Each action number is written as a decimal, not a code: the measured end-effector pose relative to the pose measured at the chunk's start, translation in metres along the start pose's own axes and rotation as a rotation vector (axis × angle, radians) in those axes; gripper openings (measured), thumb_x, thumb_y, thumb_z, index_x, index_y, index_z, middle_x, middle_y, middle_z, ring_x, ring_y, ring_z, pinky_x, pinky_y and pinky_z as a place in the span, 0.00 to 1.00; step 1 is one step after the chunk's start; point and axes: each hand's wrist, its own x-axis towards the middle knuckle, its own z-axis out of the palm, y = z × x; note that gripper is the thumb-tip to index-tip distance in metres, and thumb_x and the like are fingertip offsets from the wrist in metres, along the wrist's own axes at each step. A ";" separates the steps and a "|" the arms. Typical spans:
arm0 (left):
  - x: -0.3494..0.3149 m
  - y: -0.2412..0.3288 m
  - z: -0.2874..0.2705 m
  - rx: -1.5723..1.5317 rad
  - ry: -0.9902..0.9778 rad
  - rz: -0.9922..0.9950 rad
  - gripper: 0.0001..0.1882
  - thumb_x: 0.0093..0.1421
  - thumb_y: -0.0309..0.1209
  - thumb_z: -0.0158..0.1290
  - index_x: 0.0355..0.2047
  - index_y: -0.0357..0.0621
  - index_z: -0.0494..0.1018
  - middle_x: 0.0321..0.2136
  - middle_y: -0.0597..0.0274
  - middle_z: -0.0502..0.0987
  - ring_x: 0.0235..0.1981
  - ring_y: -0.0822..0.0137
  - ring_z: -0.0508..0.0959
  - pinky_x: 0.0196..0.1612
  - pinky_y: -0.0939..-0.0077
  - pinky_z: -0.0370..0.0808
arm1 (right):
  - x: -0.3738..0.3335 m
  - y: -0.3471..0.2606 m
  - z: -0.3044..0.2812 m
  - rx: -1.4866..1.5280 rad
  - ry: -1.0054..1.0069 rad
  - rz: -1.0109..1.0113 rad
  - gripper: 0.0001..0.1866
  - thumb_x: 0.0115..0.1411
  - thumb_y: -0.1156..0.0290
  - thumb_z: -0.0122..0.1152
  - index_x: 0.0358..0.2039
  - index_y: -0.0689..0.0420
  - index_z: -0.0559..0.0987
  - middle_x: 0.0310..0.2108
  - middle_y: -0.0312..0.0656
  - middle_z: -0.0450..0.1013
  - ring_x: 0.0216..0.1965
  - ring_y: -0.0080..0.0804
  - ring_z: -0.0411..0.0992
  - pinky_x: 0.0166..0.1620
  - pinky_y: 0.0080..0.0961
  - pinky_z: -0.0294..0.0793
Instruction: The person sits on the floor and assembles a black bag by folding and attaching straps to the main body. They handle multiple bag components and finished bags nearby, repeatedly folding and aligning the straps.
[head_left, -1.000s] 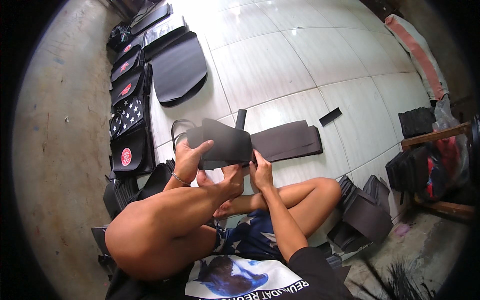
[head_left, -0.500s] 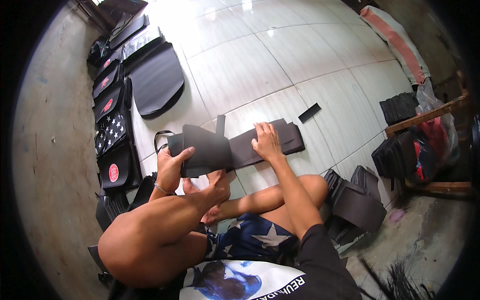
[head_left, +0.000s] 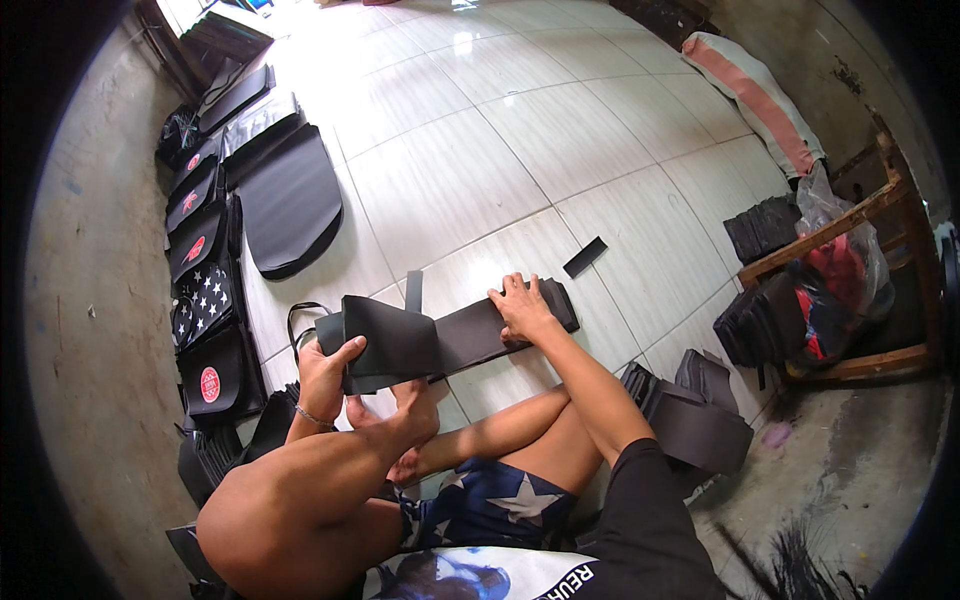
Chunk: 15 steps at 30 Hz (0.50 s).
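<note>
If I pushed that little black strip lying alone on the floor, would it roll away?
Probably not: the black strip lies flat, so it would likely slide instead. It looks thin and small, so I'd guess it's light.

4 red-emblem panels | 1 star-patterned panel | 1 striped sack | 1 brown stack

Black shirt, blue-white print; navy shorts, pale stars; bracelet

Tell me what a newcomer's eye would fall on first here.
Probably the left hand gripping black sheets near the centre, and the right hand over a dark stack to their right. Next, perhaps, red-badged pieces down the left side, then a pink-striped white sack at upper right.
</note>
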 end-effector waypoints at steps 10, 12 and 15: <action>0.004 -0.001 0.006 0.021 -0.004 -0.041 0.07 0.56 0.23 0.61 0.34 0.34 0.78 0.31 0.61 0.81 0.29 0.72 0.80 0.35 0.79 0.77 | -0.022 0.018 0.015 0.027 0.006 0.053 0.51 0.47 0.52 0.73 0.67 0.51 0.57 0.66 0.54 0.52 0.70 0.51 0.44 0.65 0.69 0.44; 0.004 -0.004 0.008 0.077 0.010 -0.047 0.07 0.55 0.23 0.61 0.34 0.34 0.78 0.31 0.60 0.81 0.29 0.72 0.80 0.34 0.79 0.77 | -0.027 0.022 0.018 0.102 0.014 0.041 0.51 0.49 0.53 0.72 0.68 0.51 0.55 0.68 0.55 0.50 0.71 0.51 0.41 0.65 0.71 0.40; 0.008 -0.011 0.006 0.076 0.017 -0.075 0.07 0.55 0.23 0.61 0.34 0.34 0.78 0.31 0.60 0.81 0.29 0.72 0.80 0.34 0.78 0.77 | -0.038 0.012 0.017 0.120 0.070 0.161 0.44 0.53 0.57 0.69 0.66 0.56 0.59 0.66 0.55 0.53 0.70 0.52 0.45 0.66 0.69 0.44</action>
